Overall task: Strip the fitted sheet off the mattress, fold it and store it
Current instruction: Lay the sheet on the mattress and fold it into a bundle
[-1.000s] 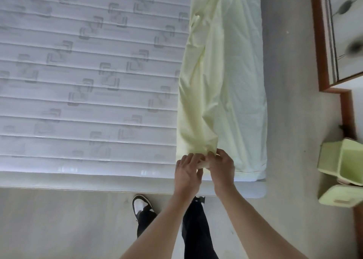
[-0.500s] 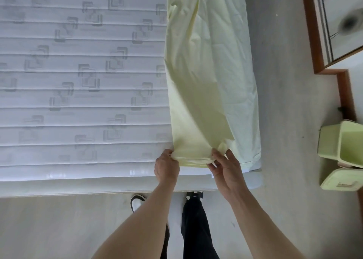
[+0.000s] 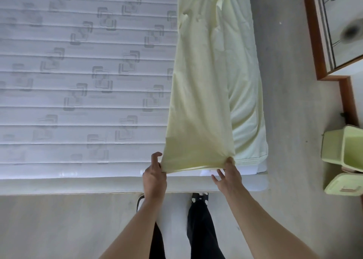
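A pale yellow fitted sheet (image 3: 204, 86) lies folded into a long strip along the right side of the bare white quilted mattress (image 3: 82, 78). Its near end is lifted and stretched taut between my hands at the mattress's front edge. My left hand (image 3: 154, 173) pinches the left corner of that end. My right hand (image 3: 227, 172) pinches the right corner, with the other fingers spread below it. A lower layer of the sheet (image 3: 247, 121) stays flat on the mattress to the right.
Grey floor runs along the right of the bed and in front of it, where my legs and shoes (image 3: 199, 197) stand. A light green bin (image 3: 345, 148) and its lid (image 3: 343, 184) sit at the right. A wood-framed cabinet (image 3: 334, 29) stands at upper right.
My hands were together at the sheet's near end; they have moved apart, spreading and lifting the upper layer into a wide taut edge.
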